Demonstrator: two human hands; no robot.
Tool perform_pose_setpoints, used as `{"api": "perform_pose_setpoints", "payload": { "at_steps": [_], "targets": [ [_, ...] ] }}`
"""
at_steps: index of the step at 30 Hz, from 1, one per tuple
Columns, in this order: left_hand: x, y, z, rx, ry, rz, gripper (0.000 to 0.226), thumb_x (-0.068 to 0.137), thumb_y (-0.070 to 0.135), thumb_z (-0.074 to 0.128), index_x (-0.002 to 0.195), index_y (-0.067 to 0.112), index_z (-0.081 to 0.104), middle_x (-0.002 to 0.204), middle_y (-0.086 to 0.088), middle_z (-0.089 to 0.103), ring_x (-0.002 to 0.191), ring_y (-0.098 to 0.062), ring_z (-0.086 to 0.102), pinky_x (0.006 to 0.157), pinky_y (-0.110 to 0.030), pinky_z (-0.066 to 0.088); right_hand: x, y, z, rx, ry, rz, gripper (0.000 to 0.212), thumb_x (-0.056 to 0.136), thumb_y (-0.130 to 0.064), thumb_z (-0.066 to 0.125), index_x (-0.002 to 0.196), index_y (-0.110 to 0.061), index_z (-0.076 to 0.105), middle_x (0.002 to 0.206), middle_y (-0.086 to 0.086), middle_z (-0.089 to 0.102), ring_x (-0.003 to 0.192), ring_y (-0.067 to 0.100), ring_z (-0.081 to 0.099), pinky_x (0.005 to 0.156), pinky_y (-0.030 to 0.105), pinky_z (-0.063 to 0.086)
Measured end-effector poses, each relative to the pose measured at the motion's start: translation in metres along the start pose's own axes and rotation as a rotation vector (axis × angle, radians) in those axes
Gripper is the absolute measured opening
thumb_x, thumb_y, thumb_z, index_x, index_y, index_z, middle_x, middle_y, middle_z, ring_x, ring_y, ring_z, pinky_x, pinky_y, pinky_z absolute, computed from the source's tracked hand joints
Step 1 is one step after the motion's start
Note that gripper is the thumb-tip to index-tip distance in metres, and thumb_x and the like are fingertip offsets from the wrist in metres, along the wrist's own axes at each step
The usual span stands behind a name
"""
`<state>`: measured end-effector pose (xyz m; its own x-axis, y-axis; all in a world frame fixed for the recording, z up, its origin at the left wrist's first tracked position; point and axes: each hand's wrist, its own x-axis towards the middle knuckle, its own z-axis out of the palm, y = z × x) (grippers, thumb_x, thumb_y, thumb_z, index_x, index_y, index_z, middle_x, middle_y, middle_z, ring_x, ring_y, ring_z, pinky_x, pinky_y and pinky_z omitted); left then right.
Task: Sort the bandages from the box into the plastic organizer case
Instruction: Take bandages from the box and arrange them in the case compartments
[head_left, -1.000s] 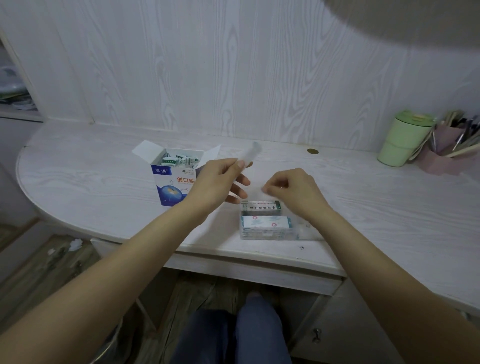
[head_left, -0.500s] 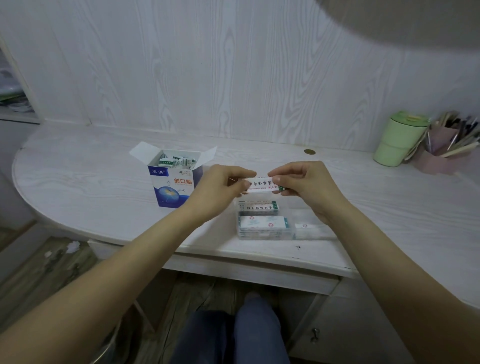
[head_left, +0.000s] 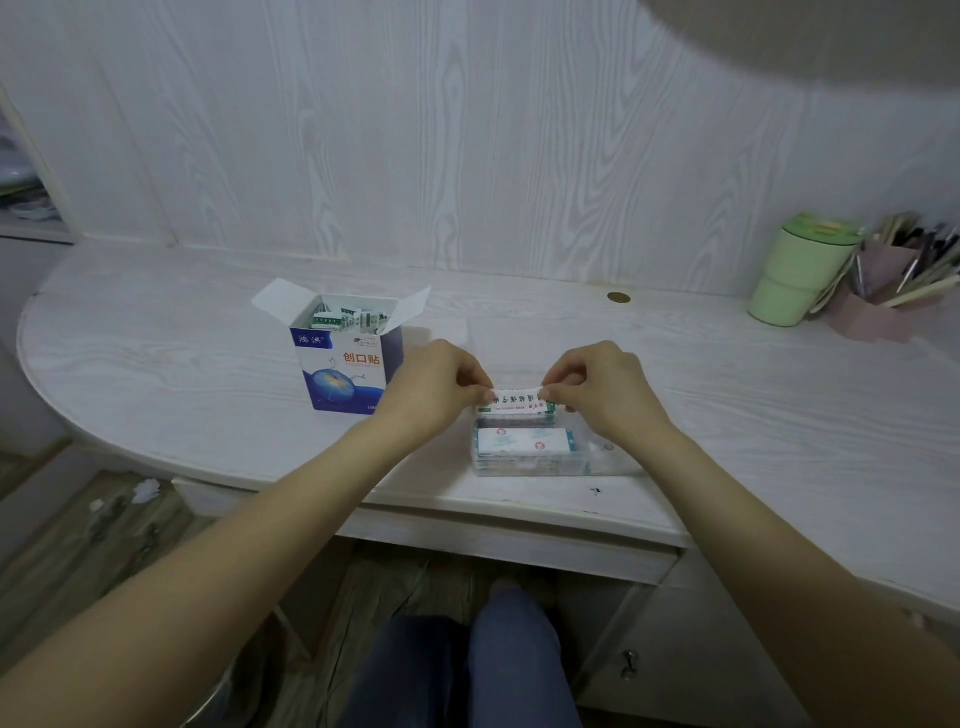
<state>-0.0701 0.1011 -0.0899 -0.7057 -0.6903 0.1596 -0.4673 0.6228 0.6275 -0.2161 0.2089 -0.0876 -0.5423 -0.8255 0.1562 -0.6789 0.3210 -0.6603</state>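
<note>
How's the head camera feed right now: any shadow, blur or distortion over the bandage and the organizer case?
Head view: dim, even light, with no glare; a dark blurred shape covers the top right corner; wide-angle bending curves the desk edge; the bandage print is soft but visible between both hands; the clear organizer case walls are hard to trace.

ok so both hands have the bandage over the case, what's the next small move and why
Probably lower it flat into the far compartment and let go. The left hand and right hand pinch the ends of the bandage just above the clear organizer case, where another bandage already lies in the near slot.
</note>
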Motion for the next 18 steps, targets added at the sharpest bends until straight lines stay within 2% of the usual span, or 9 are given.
{"api": "perform_pose_setpoints", "payload": {
  "at_steps": [2, 4, 5, 7, 8, 14, 18],
  "targets": [
    [0.0016, -0.0013, 0.0017, 0.049, -0.016, -0.01, 0.008, 0.084, 0.02, 0.07, 0.09, 0.016, 0.074, 0.079, 0.009, 0.062, 0.079, -0.008, 0.056, 0.069, -0.021, 0.04, -0.0004, -0.0009, 0.0007, -0.058, -0.023, -0.005, 0.006, 0.083, -0.012, 0.071, 0.087, -0.007, 0.073, 0.07, -0.002, 0.06, 0.059, 0.0, 0.051, 0.041, 0.004, 0.038],
    [0.0028, -0.0017, 0.0017, 0.099, -0.024, -0.013, 0.009, 0.084, 0.021, 0.07, 0.091, 0.016, 0.074, 0.083, 0.007, 0.06, 0.081, -0.01, 0.055, 0.07, -0.024, 0.039, -0.0002, -0.0015, 0.0013, -0.111, -0.037, -0.01, 0.007, 0.083, -0.014, 0.07, 0.087, -0.009, 0.073, 0.073, -0.001, 0.06, 0.061, 0.003, 0.051, 0.038, 0.008, 0.038],
    [0.0035, -0.002, 0.0017, 0.13, -0.029, -0.011, 0.011, 0.085, 0.022, 0.069, 0.092, 0.016, 0.075, 0.085, 0.007, 0.059, 0.083, -0.011, 0.055, 0.07, -0.024, 0.039, -0.0001, -0.0016, 0.0019, -0.147, -0.042, -0.013, 0.007, 0.083, -0.017, 0.071, 0.087, -0.011, 0.074, 0.075, -0.001, 0.06, 0.064, 0.006, 0.052, 0.042, 0.009, 0.038],
    [0.005, -0.0026, 0.0017, 0.18, -0.038, -0.004, 0.014, 0.085, 0.024, 0.069, 0.094, 0.016, 0.075, 0.088, 0.004, 0.057, 0.087, -0.012, 0.055, 0.072, -0.026, 0.042, 0.0006, -0.0019, 0.003, -0.207, -0.053, -0.007, 0.01, 0.083, -0.021, 0.072, 0.088, -0.014, 0.074, 0.076, -0.002, 0.06, 0.073, 0.014, 0.055, 0.057, 0.022, 0.044],
    [0.0055, -0.0025, 0.0017, 0.2, -0.044, -0.004, 0.015, 0.085, 0.025, 0.069, 0.095, 0.016, 0.075, 0.09, 0.003, 0.057, 0.089, -0.014, 0.056, 0.073, -0.028, 0.044, 0.0009, -0.0018, 0.0034, -0.22, -0.061, 0.001, 0.011, 0.082, -0.023, 0.072, 0.088, -0.015, 0.074, 0.076, -0.001, 0.06, 0.074, 0.015, 0.055, 0.06, 0.025, 0.043],
    [0.0069, -0.0035, 0.004, 0.278, -0.054, 0.006, 0.016, 0.086, 0.028, 0.067, 0.097, 0.018, 0.074, 0.108, -0.004, 0.062, 0.098, -0.02, 0.057, 0.083, -0.039, 0.052, 0.0012, -0.0045, 0.0037, -0.238, -0.095, 0.006, 0.014, 0.082, -0.026, 0.072, 0.088, -0.014, 0.073, 0.069, -0.005, 0.053, 0.061, 0.007, 0.048, 0.046, 0.023, 0.036],
    [-0.0005, -0.0054, -0.0006, 0.217, -0.004, 0.028, 0.018, 0.09, 0.026, 0.06, 0.106, 0.02, 0.065, 0.11, -0.004, 0.053, 0.088, -0.016, 0.051, 0.083, -0.036, 0.049, 0.001, -0.0087, 0.0007, -0.215, -0.06, -0.007, 0.018, 0.085, -0.029, 0.069, 0.09, -0.012, 0.073, 0.063, -0.008, 0.048, 0.058, 0.006, 0.044, 0.052, 0.024, 0.034]
  ]
}}
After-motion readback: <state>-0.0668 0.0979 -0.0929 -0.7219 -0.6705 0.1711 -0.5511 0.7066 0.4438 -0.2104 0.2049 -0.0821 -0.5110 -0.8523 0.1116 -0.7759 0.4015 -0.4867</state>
